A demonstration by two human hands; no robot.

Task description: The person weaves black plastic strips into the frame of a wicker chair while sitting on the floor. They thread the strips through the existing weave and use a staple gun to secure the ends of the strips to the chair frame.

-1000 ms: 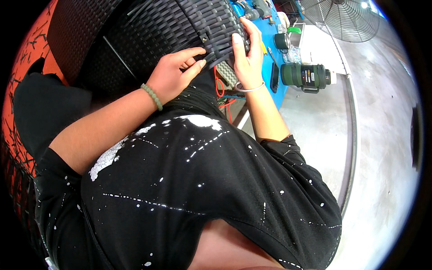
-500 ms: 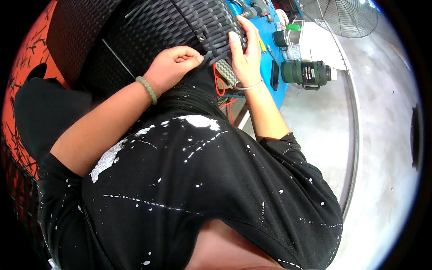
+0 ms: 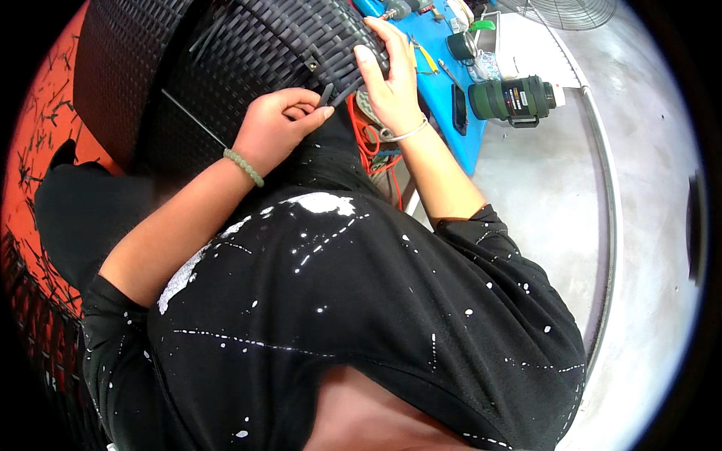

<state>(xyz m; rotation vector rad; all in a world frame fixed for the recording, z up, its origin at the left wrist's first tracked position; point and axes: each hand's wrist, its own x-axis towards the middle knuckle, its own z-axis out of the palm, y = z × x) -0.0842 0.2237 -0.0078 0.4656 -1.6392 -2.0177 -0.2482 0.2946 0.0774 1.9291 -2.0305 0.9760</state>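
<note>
A black woven wicker furniture piece (image 3: pixel 263 52) fills the upper middle, its weave wrapping round a corner edge. My left hand (image 3: pixel 280 126), with a beaded bracelet on the wrist, is closed in a pinch at that corner. Its thumb and finger are on the short loose end of a flat dark wicker strip (image 3: pixel 326 94), which sticks up. My right hand (image 3: pixel 392 79) is wrapped round the woven edge, thumb on top; the fingers' undersides are hidden. A small metal fastener (image 3: pixel 313 66) shows in the weave near the strip.
On the right, a blue workbench (image 3: pixel 470 143) carries a phone (image 3: pixel 459 107), yellow-handled pliers (image 3: pixel 429 60) and a dark green cylindrical device (image 3: pixel 511 100). Red cord (image 3: pixel 365 143) hangs below the woven corner. Black scraps litter the orange surface (image 3: pixel 45 143) at left. A wire-cage fan (image 3: pixel 575 11) stands beyond.
The strip's end now points upward instead of lying sideways. Both hands and the woven corner appear slightly farther left as the view shifts; the right hand keeps its grip.
</note>
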